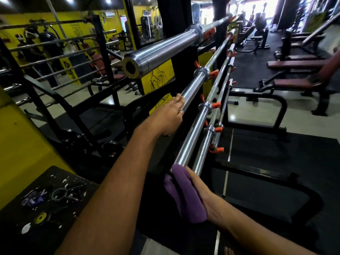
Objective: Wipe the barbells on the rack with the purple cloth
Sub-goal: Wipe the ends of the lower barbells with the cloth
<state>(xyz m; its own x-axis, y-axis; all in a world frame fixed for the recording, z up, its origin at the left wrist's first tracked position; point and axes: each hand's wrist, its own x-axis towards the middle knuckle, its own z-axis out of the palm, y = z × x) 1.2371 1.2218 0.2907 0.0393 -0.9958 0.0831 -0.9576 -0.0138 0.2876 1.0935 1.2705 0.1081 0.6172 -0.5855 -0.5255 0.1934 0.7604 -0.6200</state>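
Purple cloth [184, 195] wraps barbell [191, 89] end, right fingers [191, 179] gripping it; left fingers [177, 101] clasp bar.

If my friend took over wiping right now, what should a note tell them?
Left hand: grips the second shiny steel barbell on the black rack, steadying it.
Right hand: holds the folded purple cloth wrapped round that bar's near end.
Done: cannot tell which bars are already wiped.
Left: slide the cloth up this bar, then check the thick top barbell and the thinner lower bars.
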